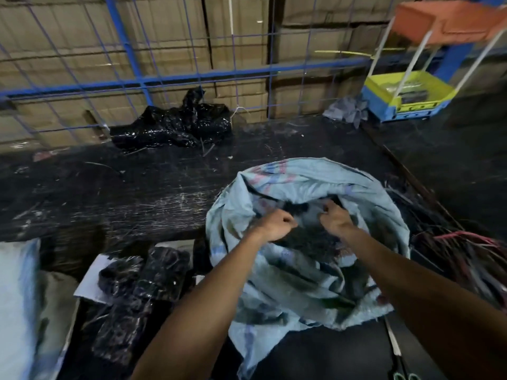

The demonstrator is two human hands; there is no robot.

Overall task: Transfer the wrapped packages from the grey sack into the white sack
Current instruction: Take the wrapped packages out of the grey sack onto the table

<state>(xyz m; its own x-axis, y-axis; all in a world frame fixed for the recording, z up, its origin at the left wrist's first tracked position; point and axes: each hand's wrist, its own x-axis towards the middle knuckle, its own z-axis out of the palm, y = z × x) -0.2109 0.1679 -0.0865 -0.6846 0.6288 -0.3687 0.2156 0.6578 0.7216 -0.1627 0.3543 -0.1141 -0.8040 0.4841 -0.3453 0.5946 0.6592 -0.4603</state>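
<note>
Both hands reach into the open grey sack (307, 272): the left hand (277, 224) and right hand (336, 216) curl around dark wrapped packages (304, 234) inside. This looks like the pick-up; next comes lifting them left to the white sack (16, 297).

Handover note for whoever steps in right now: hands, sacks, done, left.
Left hand: fingers curled, inside the open grey woven sack; whether it holds anything is unclear.
Right hand: also in the sack, curled on dark contents; grip unclear.
White sack: at far left edge, mostly out of frame.
Black plastic-wrapped packages: lying between the two sacks.
Done: cannot tell.
Left: lift dark packages out of the grey sack and move them to the white one.
</note>
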